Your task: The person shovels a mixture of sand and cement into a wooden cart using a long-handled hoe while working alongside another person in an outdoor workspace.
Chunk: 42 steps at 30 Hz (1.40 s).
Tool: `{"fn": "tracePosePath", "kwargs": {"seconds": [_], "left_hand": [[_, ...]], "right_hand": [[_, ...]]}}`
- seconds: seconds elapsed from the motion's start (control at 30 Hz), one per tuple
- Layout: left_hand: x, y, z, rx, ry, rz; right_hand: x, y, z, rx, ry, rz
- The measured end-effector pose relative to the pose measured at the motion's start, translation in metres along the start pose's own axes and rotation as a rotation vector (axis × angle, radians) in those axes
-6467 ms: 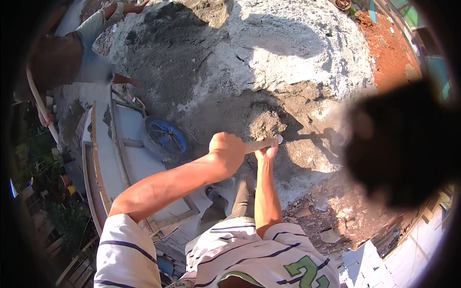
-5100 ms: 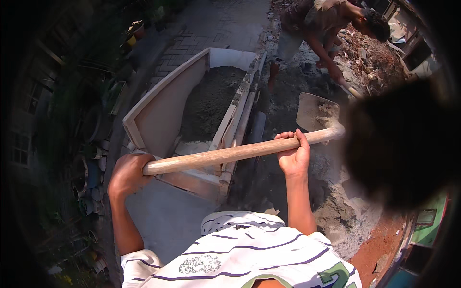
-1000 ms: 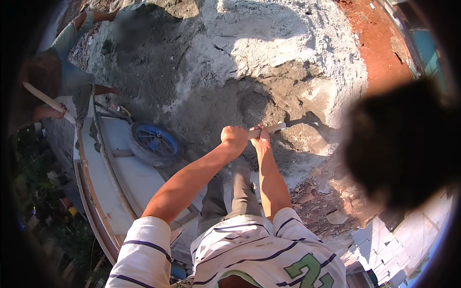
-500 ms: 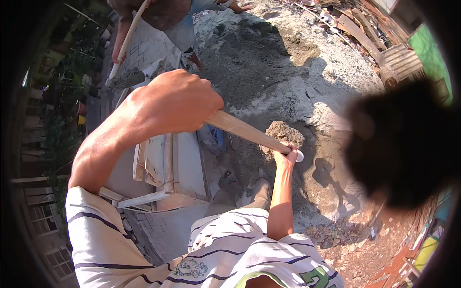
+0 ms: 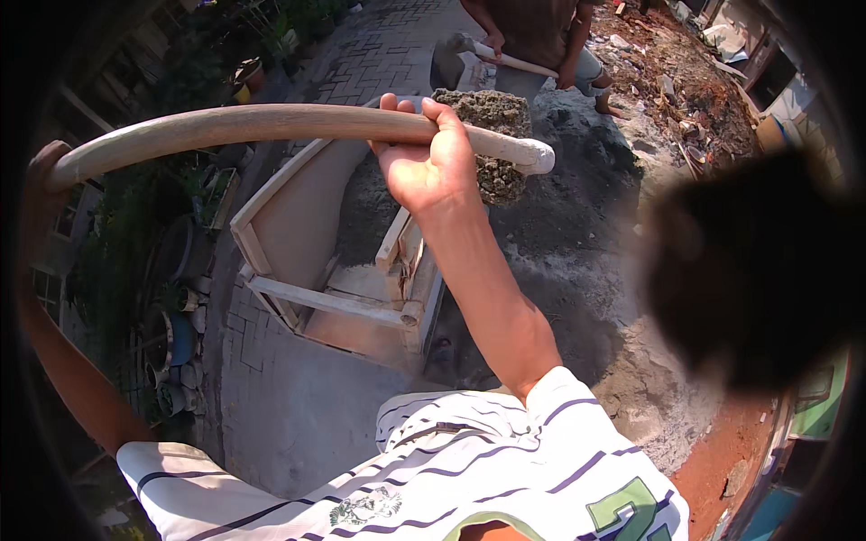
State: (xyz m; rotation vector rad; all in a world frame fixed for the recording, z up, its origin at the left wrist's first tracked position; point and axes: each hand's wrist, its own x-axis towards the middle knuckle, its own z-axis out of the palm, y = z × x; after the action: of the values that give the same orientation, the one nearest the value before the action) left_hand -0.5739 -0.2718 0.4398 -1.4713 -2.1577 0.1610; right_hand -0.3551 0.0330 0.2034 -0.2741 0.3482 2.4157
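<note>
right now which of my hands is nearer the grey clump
Right. Your right hand grips the wooden handle near the end by the grey clump; your left hand holds the opposite end, farther away to the left.

The ground held nearly everything. In the lower left part of the frame it was a smooth gray floor (image 5: 298, 424), and at the top it was a brick path (image 5: 388, 50). A wooden box (image 5: 280, 179) with pale edges sat on it, a bit left of the middle. Gray sand (image 5: 361, 221) lay inside, partly hidden. Loose gray dirt (image 5: 550, 316) covered the ground to the right of the box. Red dirt (image 5: 708, 451) lay at the lower right, and bits of rubble (image 5: 686, 104) lay spread at the upper right.
</note>
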Motion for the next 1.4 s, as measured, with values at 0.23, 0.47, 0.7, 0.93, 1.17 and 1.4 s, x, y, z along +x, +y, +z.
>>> {"fn": "tracePosePath", "kwargs": {"seconds": [0.23,0.47,0.7,0.93,1.17,1.4], "left_hand": [[-0.165,0.034,0.075,-0.285,-0.118,-0.530],[-0.135,0.155,0.116,-0.530,-0.359,-0.523],[-0.036,0.344,0.143,-0.392,-0.942,0.138],[0.004,0.567,0.200,-0.310,-1.047,0.753],[-0.037,0.798,0.258,-0.427,-0.958,1.337],[-0.131,0.945,0.239,-0.662,-0.836,1.563]], "right_hand": [[0.038,0.079,-0.037,-0.237,0.101,0.238],[-0.041,-0.052,-0.072,-0.278,-0.056,-0.036],[-0.133,-0.240,-0.269,0.013,0.494,-0.443],[-0.300,-0.305,-0.486,0.481,0.898,-0.716],[-0.488,-0.356,-0.611,0.587,0.801,-1.364],[-0.552,-0.408,-0.541,0.526,1.070,-1.789]]}}
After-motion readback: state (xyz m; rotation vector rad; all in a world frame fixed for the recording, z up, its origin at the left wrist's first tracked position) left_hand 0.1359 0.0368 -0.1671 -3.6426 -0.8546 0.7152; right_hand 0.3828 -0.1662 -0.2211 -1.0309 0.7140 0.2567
